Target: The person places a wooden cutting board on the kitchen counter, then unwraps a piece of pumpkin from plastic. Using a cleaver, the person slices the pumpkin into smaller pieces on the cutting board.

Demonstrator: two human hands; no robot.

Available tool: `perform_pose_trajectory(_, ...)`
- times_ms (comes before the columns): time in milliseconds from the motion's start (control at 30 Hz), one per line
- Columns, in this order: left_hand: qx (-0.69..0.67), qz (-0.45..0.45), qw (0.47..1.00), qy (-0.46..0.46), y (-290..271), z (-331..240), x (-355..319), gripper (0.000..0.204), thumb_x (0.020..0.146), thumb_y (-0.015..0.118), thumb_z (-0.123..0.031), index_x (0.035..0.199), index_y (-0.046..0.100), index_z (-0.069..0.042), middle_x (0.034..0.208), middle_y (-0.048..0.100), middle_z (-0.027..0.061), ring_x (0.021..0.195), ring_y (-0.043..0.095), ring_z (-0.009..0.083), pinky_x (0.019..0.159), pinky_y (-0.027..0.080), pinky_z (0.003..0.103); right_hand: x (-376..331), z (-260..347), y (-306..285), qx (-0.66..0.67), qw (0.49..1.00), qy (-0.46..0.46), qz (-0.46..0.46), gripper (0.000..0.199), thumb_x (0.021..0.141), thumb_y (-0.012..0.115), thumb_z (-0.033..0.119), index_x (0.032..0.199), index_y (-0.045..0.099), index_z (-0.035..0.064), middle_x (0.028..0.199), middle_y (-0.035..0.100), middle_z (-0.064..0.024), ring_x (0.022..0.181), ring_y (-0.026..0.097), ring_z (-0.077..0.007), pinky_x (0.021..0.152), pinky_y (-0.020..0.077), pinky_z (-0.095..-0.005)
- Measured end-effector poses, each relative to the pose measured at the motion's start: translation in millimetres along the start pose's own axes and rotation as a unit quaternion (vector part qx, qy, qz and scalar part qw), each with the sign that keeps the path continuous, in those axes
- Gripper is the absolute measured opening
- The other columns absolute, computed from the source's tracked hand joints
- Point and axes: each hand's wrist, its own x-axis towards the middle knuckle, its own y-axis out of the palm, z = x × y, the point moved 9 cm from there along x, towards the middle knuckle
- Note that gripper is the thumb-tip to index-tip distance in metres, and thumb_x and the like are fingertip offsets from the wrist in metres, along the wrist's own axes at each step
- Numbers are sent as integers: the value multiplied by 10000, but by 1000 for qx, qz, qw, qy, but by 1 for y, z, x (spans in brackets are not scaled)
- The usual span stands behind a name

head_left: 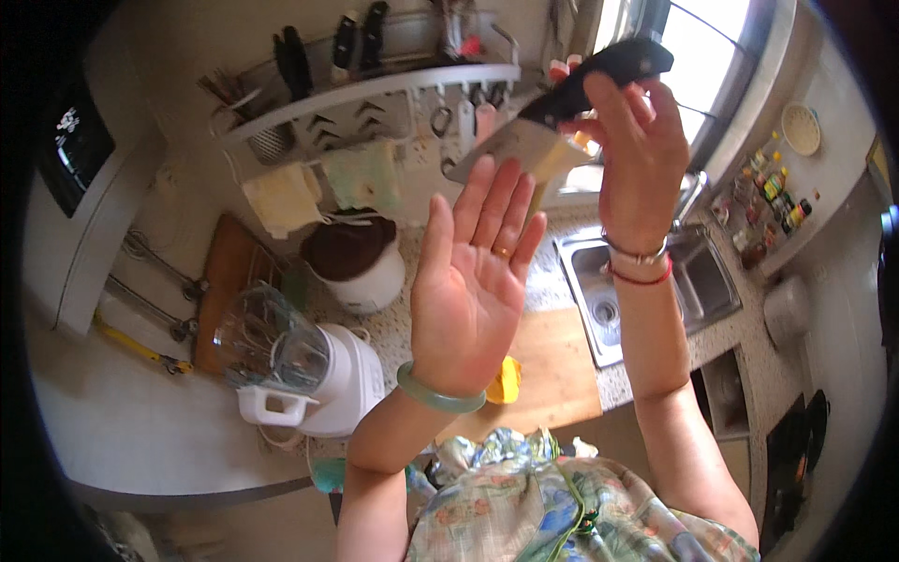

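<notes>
A kitchen cleaver [506,145] with a broad steel blade and black handle is raised in front of me. My right hand [641,150] grips it by the handle, with the blade slanting down to the left. My left hand [473,272] is held up, palm showing and fingers stretched out, with nothing in it. Its fingertips overlap the blade's lower edge in view; whether they touch it I cannot tell. Below, a wooden cutting board [552,361] lies on the counter. A bright yellow piece of food [506,380] rests on it, partly hidden by my left wrist.
To the left stand a white blender [346,375] with a clear jug and a white pot [370,281] with a brown lid. A steel sink [599,309] is on the right. A wall rack [375,98] holds knives and utensils, and cloths hang below. Bottles [773,187] line the right side.
</notes>
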Motion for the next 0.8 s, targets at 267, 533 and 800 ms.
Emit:
perform_pose_trajectory(267,-28,-199,977,-70,-123,136,-57,515,1086,348,-385,1480,377,-55,1507,432,93,1406,399,208,1166,336,404,-166,-72,-162,-9,964,245,-103,219,941,682,79,1129,577,44,1142,696,-167,1024,703,-251,716,599,-312)
perform_pose_trajectory(533,-11,-331,925,-189,-199,244,-122,509,1067,411,-395,1421,440,-30,1384,540,119,1303,497,250,1159,356,428,-267,-84,-234,-26,955,291,-53,210,943,638,-25,1076,488,37,1244,650,-202,1061,672,-207,929,545,-332)
perform_pose_trajectory(800,30,-342,923,-176,-235,259,-139,445,1061,441,-394,1365,524,-80,1271,609,56,1177,550,159,1059,418,355,-299,-88,-236,-15,971,204,121,381,846,643,-153,1153,521,35,1247,638,-222,1253,581,-356,1049,484,-442)
